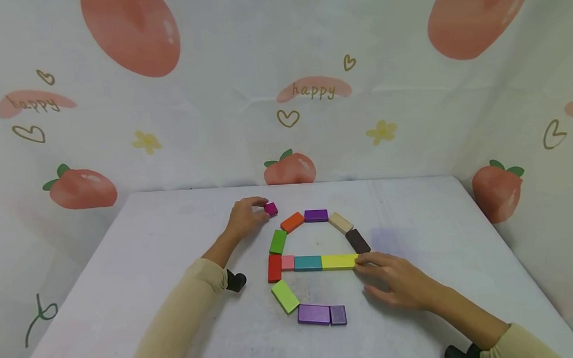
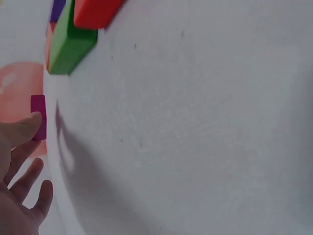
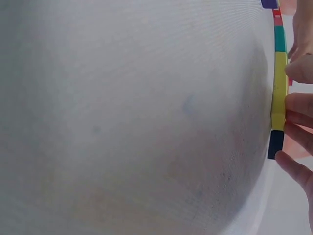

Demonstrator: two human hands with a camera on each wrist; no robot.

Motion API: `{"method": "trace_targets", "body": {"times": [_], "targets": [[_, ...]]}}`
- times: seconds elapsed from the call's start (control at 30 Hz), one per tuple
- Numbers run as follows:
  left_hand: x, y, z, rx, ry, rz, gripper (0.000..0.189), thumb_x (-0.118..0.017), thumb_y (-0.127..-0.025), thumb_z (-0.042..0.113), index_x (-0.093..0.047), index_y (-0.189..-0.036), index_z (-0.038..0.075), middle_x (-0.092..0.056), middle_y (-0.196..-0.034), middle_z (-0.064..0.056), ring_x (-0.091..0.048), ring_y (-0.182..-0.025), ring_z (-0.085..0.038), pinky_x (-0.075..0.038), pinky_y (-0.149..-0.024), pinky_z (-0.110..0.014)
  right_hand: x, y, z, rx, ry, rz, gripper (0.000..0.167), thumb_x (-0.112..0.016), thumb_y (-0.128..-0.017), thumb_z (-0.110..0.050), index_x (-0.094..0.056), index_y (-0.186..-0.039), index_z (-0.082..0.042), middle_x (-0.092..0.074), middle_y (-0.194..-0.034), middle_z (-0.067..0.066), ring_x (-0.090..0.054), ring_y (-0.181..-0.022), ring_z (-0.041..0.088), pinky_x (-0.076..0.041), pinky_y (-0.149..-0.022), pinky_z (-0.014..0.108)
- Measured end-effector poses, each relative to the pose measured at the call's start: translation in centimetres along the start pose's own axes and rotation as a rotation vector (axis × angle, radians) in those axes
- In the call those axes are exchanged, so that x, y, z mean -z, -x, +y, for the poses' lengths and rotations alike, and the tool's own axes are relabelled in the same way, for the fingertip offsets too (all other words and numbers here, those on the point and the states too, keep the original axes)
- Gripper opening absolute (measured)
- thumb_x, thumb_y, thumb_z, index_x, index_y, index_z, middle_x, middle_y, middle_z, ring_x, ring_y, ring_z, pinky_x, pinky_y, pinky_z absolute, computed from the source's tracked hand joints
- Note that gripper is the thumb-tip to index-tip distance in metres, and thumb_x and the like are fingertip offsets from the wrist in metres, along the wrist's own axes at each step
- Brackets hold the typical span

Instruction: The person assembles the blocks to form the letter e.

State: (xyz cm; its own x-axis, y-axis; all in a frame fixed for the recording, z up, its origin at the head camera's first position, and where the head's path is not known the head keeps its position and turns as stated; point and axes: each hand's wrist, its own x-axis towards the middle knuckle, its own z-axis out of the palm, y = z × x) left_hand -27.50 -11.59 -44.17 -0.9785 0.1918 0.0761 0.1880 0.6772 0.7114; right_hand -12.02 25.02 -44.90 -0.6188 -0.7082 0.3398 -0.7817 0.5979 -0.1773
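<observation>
My left hand (image 1: 246, 218) pinches a small magenta block (image 1: 271, 209) between thumb and fingertips, beyond the upper left of a block outline. In the left wrist view the magenta block (image 2: 38, 117) appears off the tabletop. My right hand (image 1: 402, 282) rests its extended fingers at the right end of a long yellow block (image 1: 338, 261). Left of that, in a row, lie a teal block (image 1: 307, 263), a pink block (image 1: 287, 263) and an upright red block (image 1: 274, 268). A dark brown block (image 1: 358, 241) sits just above the right fingertips.
Green (image 1: 277, 241), orange (image 1: 292, 222), purple (image 1: 316, 216) and beige (image 1: 340, 222) blocks curve over the row. Below lie a lime block (image 1: 285, 296), a violet block (image 1: 314, 314) and a smaller violet block (image 1: 338, 315). A white table (image 1: 142, 294) meets a printed cloth behind.
</observation>
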Motion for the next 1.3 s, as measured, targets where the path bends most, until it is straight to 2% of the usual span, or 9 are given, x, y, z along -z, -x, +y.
{"method": "trace_targets", "body": {"times": [0.23, 0.43, 0.63, 0.8, 1.07, 1.3], "targets": [[-0.4, 2.0, 2.2, -0.169, 0.051, -0.045, 0.039, -0.076, -0.088, 0.011, -0.068, -0.125, 0.001, -0.071, -0.118, -0.010, -0.058, -0.120, -0.028, -0.047, -0.101, -0.052, 0.0, 0.0, 0.0, 0.003, 0.004, 0.002, 0.039, -0.079, -0.082, -0.021, -0.073, -0.117, -0.005, -0.064, -0.125, 0.008, -0.064, -0.112, 0.025, -0.057, -0.087, 0.045], [-1.6, 4.5, 5.0, -0.306, 0.081, -0.145, 0.037, -0.078, -0.087, 0.014, -0.070, -0.122, 0.004, -0.072, -0.116, -0.006, -0.062, -0.116, -0.025, -0.051, -0.096, -0.048, -0.1, 0.0, 0.0, -0.006, 0.011, -0.001, 0.040, -0.080, -0.080, -0.021, -0.073, -0.116, -0.005, -0.064, -0.124, 0.007, -0.064, -0.112, 0.024, -0.057, -0.087, 0.044], [-3.2, 6.9, 7.0, -0.378, 0.110, -0.241, 0.040, -0.080, -0.085, 0.015, -0.070, -0.122, 0.005, -0.073, -0.113, -0.002, -0.063, -0.114, -0.018, -0.051, -0.097, -0.046, -0.1, 0.0, -0.1, -0.034, 0.015, -0.024, 0.041, -0.081, -0.080, -0.024, -0.074, -0.116, -0.007, -0.064, -0.125, 0.005, -0.064, -0.113, 0.022, -0.057, -0.087, 0.042], [-4.4, 8.8, 8.5, -0.448, 0.088, -0.292, 0.037, -0.080, -0.086, 0.016, -0.071, -0.120, 0.006, -0.073, -0.113, 0.001, -0.064, -0.111, -0.011, -0.051, -0.097, -0.039, -0.1, -0.1, -0.2, -0.033, 0.006, -0.030, 0.040, -0.080, -0.080, -0.022, -0.074, -0.116, -0.007, -0.065, -0.125, 0.005, -0.064, -0.113, 0.024, -0.057, -0.087, 0.044], [-6.3, 12.2, 10.5, -0.477, 0.066, -0.384, 0.032, -0.080, -0.086, 0.020, -0.073, -0.116, 0.013, -0.072, -0.106, 0.012, -0.061, -0.104, 0.001, -0.050, -0.093, -0.024, -0.1, 0.0, 0.0, 0.011, 0.001, 0.002, 0.039, -0.080, -0.079, -0.019, -0.074, -0.114, -0.004, -0.065, -0.123, 0.006, -0.065, -0.111, 0.025, -0.057, -0.085, 0.045], [-7.7, 13.8, 11.0, -0.466, 0.061, -0.464, 0.032, -0.080, -0.086, 0.019, -0.073, -0.116, 0.014, -0.072, -0.106, 0.015, -0.060, -0.102, 0.004, -0.049, -0.090, -0.019, -0.1, 0.0, -0.2, -0.030, 0.004, -0.026, 0.040, -0.081, -0.079, -0.021, -0.074, -0.115, -0.005, -0.065, -0.124, 0.005, -0.064, -0.113, 0.024, -0.057, -0.087, 0.044]]}}
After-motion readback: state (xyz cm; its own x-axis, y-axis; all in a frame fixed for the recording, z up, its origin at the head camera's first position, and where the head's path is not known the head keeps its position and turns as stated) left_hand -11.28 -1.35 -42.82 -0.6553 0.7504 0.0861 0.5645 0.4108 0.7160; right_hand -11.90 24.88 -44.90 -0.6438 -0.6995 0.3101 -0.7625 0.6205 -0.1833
